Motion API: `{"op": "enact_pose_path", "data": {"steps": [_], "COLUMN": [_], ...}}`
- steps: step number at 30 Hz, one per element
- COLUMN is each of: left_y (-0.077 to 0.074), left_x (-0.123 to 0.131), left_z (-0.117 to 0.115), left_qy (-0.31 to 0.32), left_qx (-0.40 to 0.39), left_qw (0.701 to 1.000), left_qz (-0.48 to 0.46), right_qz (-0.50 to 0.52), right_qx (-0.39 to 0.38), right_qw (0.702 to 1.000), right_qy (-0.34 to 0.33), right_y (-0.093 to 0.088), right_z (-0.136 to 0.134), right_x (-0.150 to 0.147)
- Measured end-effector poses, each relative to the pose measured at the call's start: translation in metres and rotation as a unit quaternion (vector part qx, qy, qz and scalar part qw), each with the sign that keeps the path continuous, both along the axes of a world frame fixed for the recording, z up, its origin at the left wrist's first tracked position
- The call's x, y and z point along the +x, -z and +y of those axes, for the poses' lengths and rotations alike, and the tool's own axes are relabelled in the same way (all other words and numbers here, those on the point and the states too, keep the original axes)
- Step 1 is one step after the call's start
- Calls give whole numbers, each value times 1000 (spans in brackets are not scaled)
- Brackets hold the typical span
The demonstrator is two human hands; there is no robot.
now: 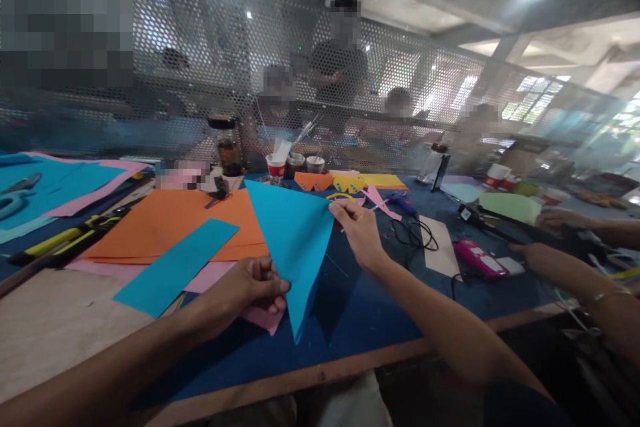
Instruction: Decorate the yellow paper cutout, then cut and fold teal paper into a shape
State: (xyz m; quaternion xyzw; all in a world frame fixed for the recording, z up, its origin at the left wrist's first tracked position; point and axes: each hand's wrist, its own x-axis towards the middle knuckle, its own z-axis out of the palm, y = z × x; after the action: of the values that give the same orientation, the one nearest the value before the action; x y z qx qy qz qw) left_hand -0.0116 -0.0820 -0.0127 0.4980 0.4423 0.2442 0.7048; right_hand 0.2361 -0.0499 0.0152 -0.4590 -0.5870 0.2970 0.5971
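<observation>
Bare L hand (253, 287) low, thumb bent over curled fingers in a pinch; bare L forearm (125, 350) angles up & R from btm L. Bare R hand (357, 230) higher, also pinching, w/ bare R forearm (440, 330) slanting up-L from dark sleeve (520, 407), btm R.

No word, brand or number is showing clearly enough to be read. On the surface (370, 310), a pink box (481, 259) is carrying pale print that is blurring too much to make out. A red and white cup (277, 167) near the mesh is bearing a small light mark on its red part, its wording too tiny to tell. Toward the right, a black object (483, 221) is displaying a small white label with unreadable dark marks.
</observation>
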Motion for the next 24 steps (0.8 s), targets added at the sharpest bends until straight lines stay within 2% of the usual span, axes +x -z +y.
{"op": "enact_pose_path", "data": {"steps": [8, 15, 20, 24], "left_y": [6, 0, 4, 7], "left_x": [0, 0, -4, -2], "left_z": [0, -3, -2, -2], "left_qy": [3, 22, 44, 45], "left_qx": [11, -8, 24, 6], "left_qw": [998, 1000, 999, 999], "left_qz": [-62, 7, -8, -11], "right_qz": [6, 4, -3, -5], "right_qx": [2, -1, 2, -2], "right_qw": [1000, 1000, 1000, 1000], "right_qy": [2, -3, 2, 14], "right_y": [-1, 0, -1, -2], "right_z": [-1, -1, -1, 0], "right_x": [-1, -2, -1, 0]}}
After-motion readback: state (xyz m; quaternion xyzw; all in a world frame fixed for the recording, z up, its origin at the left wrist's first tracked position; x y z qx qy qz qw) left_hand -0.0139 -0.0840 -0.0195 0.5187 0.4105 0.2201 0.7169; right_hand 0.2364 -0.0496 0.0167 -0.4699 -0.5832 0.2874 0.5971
